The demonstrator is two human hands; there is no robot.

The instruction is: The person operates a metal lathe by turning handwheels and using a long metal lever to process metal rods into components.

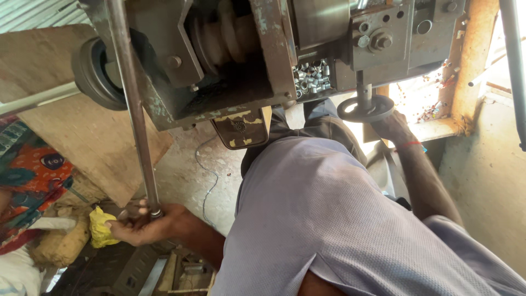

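While I read the single head view, I log each hand in turn. Left hand [143, 223], lower left of the frame: fingers curled together around the lower end of the long steel lever rod [136, 109], which runs from the upper left of the frame down to the palm. The thumb side is toward the camera; I judge the grip closed on the rod, with a small ring or collar on it just above the fingers.

Right hand [392, 127], right of centre: it rests at the edge of the small black handwheel [365, 108] under the grey machine body [230, 66]. The fingers are partly hidden by the wheel rim, so I cannot tell whether they are clamped on it or only touching. A red thread sits on that wrist.

Procedure note, as a judgement: keep the lever grip low on the rod for leverage, pull along the rod's swing and not sideways, and keep the other hand on the wheel rim, clear of the spindle above it.

Small silver sleeves [312, 77] lie heaped in a recess of the machine, upper centre.

Packages and signs: a yellow crumpled bag or cloth [100, 226] lies just beside the left fingers, lower left. A patterned red and blue cloth [30, 181] fills the left edge. A dark plate with chipped yellow paint [240, 129] hangs below the machine, centre; its marking is not legible.
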